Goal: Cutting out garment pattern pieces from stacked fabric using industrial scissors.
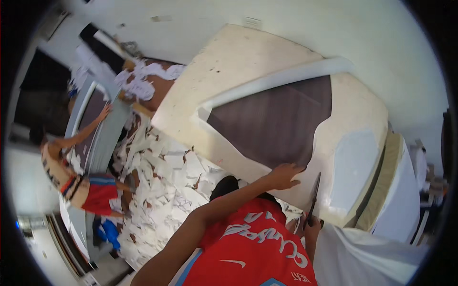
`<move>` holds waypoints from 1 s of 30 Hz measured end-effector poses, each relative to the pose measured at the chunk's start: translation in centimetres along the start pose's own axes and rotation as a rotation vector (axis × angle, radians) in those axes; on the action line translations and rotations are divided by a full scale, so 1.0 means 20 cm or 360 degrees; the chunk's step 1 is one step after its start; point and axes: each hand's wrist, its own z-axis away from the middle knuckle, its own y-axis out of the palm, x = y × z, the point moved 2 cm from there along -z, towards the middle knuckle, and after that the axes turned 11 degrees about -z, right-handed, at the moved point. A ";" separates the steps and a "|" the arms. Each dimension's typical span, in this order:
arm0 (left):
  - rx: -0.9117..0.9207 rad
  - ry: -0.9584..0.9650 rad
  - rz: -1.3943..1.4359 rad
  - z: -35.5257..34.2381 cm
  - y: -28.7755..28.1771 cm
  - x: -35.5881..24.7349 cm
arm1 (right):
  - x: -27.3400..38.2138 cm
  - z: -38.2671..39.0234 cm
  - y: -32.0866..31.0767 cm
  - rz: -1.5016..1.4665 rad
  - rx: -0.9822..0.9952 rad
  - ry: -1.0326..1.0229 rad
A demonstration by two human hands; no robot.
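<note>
Head view: the dark sheet (276, 117) lies on the counter (183, 107), probably light and floppy, best held at its near edge, where the left hand (282, 176) rests, fingers loosely spread; the right hand (312, 230) grips scissors (316, 190).

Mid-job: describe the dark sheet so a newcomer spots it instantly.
Find the big cream worktop, upper centre. On it lies the dark sheet, its right edge curving. Its brown colour sets it apart from the white roll along its upper edge.
</note>
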 end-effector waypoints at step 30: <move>0.0766 -0.1175 0.1607 1.09 -0.31 0.98 | 0.01 1.12 1.67 -0.0963 0.0503 0.0636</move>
